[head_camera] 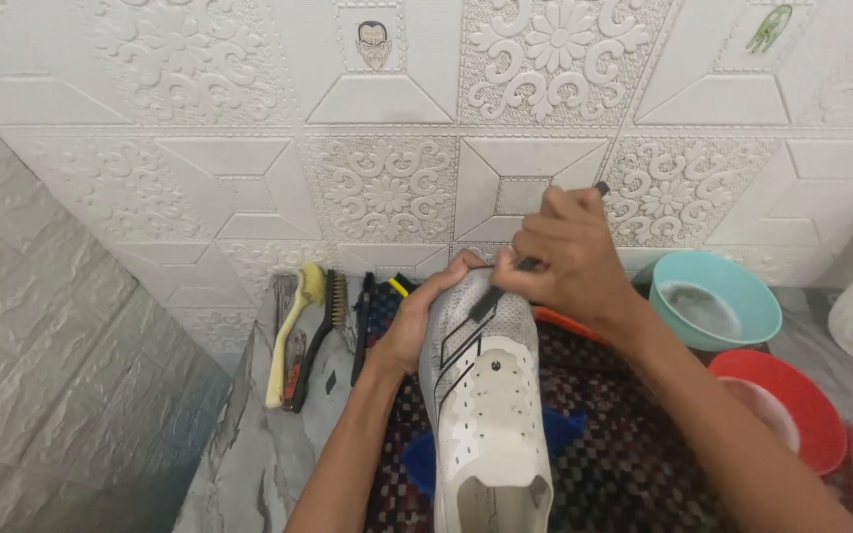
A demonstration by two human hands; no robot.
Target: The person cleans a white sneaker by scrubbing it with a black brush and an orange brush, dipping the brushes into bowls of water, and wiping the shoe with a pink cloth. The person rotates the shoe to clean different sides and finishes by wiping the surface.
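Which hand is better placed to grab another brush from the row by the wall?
Left, probably. The left hand steadies the grey shoe at its toe, next to the brushes lying on that side. The right hand grips a dark brush on the toe, farther from them.

shoe: pale grey-white trainer, knit mesh over the toe, smooth white panel along the lace area with small eyelet holes, no laces seen. thin dark stripes run slantwise on its left flank. lies lengthwise, toe toward the wall, heel opening toward the camera at the bottom edge, sole down on a dark checked mat, a blue cloth showing from under both sides.

brush: slim dark handle, small dark head. held slantwise, upper end raised toward the wall, head pressed on the mesh at the toe, just beside the stripes.
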